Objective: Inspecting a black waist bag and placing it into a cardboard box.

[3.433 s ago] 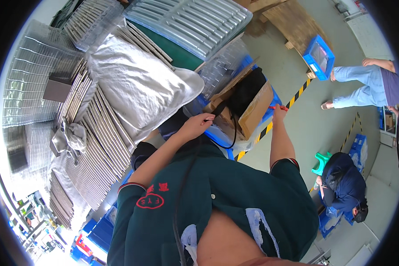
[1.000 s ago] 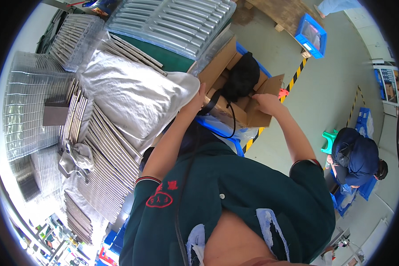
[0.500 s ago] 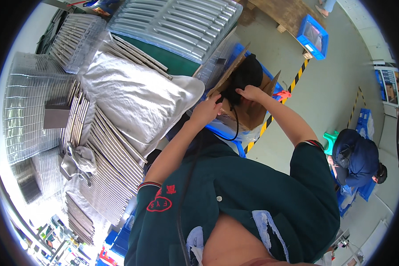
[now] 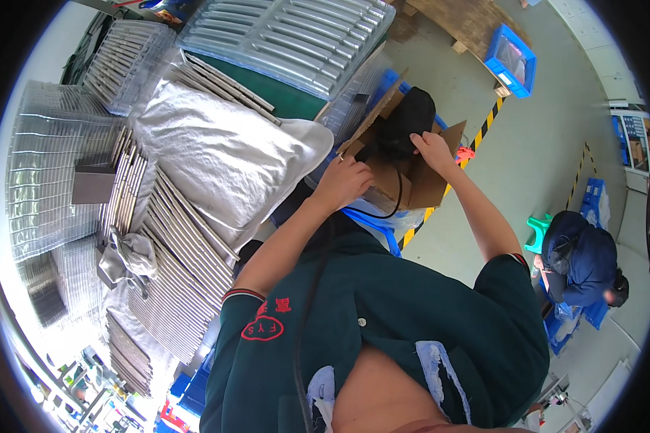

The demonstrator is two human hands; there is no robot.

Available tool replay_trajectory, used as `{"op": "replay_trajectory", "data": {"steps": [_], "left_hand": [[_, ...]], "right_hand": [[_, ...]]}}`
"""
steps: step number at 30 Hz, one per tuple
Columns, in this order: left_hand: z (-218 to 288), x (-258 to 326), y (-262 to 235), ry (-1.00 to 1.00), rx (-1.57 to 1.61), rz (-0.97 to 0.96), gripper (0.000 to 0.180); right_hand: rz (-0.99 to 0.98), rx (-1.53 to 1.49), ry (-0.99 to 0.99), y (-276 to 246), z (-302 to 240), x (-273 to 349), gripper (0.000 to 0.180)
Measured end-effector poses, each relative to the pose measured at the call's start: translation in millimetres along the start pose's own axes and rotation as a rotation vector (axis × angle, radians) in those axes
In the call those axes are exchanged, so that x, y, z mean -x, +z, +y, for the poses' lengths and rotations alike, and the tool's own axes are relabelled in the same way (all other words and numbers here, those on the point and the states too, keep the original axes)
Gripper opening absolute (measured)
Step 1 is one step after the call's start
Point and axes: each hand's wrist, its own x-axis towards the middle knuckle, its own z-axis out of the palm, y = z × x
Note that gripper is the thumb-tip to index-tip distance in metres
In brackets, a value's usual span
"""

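Observation:
An open cardboard box (image 4: 427,189) stands in front of me, its flaps raised. Inside it rests a dark, soft-looking black item (image 4: 409,119); its exact kind cannot be made out. The fingers of my right hand (image 4: 433,153) are pinched at the right side of this item. My left hand (image 4: 344,182) is bent over the box's near left edge, fingers curled onto the cardboard. Below the black item a black cable (image 4: 399,198) curves out over the box's near side. The lower inside of the box is partly hidden.
Left of the box, a grey cloth (image 4: 224,137) lies beside rows of metal rods (image 4: 170,281). Clear plastic trays (image 4: 285,43) are stacked beyond. A blue crate (image 4: 510,59) stands far right, and a person in dark blue (image 4: 585,252) bends over at the right.
My right hand has moved right and slightly up, and the black item sits higher and further right. The right flap shows more fully. My left hand has shifted slightly right along the edge.

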Motion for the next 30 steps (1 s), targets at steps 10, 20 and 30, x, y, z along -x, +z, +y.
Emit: {"op": "replay_trajectory", "data": {"steps": [10,20,30], "left_hand": [[0.9,-12.4,-5.3,-0.137,0.274,0.175,0.034],[14.4,-24.0,-21.0,-0.341,0.582,0.078,0.049],[11.0,-34.0,-14.5,-0.498,0.924,0.047,0.036]], "right_hand": [[0.100,-0.289,-0.031,1.3,26.4,11.3,0.043],[0.001,-0.501,0.117,-20.6,-0.9,22.2,0.037],[-0.207,-0.620,0.251,-33.9,-36.3,28.3,0.032]]}}
